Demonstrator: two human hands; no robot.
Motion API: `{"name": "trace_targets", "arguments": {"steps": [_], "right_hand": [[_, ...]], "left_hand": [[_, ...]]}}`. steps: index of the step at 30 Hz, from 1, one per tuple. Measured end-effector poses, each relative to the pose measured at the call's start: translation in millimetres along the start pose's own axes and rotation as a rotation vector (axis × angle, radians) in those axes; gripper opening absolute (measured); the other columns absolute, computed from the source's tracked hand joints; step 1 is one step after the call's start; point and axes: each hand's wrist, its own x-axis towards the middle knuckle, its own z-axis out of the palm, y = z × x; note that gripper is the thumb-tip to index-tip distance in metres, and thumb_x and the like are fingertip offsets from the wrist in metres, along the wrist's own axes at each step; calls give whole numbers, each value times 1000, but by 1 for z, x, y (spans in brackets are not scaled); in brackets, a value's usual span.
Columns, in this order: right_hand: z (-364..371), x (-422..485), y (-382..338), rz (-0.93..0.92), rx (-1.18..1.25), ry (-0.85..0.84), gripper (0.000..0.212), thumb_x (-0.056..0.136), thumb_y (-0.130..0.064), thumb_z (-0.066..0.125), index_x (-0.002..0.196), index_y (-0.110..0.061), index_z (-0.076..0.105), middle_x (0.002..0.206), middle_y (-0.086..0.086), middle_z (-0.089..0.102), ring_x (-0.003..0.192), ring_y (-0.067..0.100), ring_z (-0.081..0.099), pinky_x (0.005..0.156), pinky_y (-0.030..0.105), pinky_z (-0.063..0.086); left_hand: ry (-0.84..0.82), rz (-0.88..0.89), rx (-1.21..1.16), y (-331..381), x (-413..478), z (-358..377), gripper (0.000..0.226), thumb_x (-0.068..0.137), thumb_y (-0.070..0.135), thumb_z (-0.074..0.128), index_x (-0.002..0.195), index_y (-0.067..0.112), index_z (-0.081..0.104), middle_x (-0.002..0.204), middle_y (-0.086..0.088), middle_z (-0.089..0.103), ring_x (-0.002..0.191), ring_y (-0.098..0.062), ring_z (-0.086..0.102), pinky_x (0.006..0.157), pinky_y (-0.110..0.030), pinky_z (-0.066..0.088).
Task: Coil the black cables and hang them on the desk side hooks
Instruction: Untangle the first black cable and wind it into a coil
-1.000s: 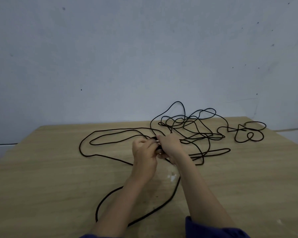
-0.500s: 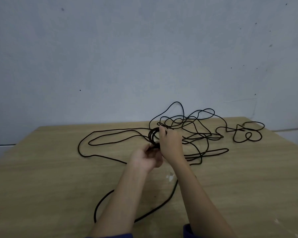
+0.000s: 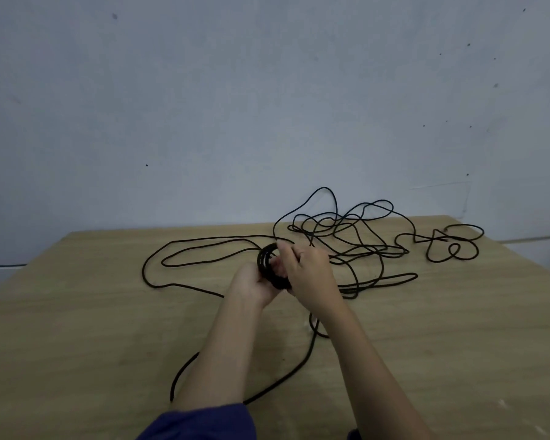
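Black cable (image 3: 144, 268) sprawls over the wooden desk (image 3: 77, 312), with loose loops on both sides. Left hand (image 3: 251, 287) grips the small coil (image 3: 264, 265) from below, right hand (image 3: 308, 271) fingers curl round its top. Coil shows more turns than half a second ago.

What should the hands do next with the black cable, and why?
Probably wrap one more loop onto the small coil that the left hand and right hand hold, because most of the loose cable lies tangled on the table.

Left hand (image 3: 251, 285) and right hand (image 3: 308, 269) grip small coil (image 3: 267, 265); loose black cable (image 3: 356, 239) sprawled on desk (image 3: 77, 312).
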Motion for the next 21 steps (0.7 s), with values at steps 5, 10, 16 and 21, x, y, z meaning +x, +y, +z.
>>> {"name": "trace_targets", "arguments": {"steps": [5, 10, 16, 21], "right_hand": [[-9, 0, -1, -45, -223, -126, 41, 100, -23, 38, 77, 5, 59, 78, 22, 63, 79, 36, 58, 74, 44, 45], [2, 1, 5, -11, -428, -185, 35, 100, -22, 28, 85, -6, 55, 70, 3, 50, 70, 23, 46, 58, 26, 32], [-6, 2, 10, 12, -18, 63, 39, 77, -36, 44, 110, -17, 51, 112, 1, 49, 105, 17, 41, 88, 30, 35], [-16, 30, 21, -57, -339, -378, 31, 83, -16, 53, 108, -31, 60, 111, -10, 56, 112, 7, 40, 113, 48, 8]], "left_hand": [[-107, 41, 359, 12, -7, -3, 28, 97, 10, 37, 76, 6, 54, 55, -8, 59, 58, -20, 55, 60, -33, 41], [33, 301, 652, 0, -5, 4, 41, 77, 3, 50, 38, 14, 51, 51, -3, 40, 47, -18, 30, 44, -24, 29], [-37, 572, 1018, 12, 5, 1, 40, 80, 4, 55, 45, 10, 38, 31, 5, 28, 34, -15, 22, 38, -14, 15], [-270, 798, 1403, 27, 9, -4, 40, 87, 12, 49, 48, 17, 46, 32, 13, 44, 39, -3, 40, 47, -15, 30]]}}
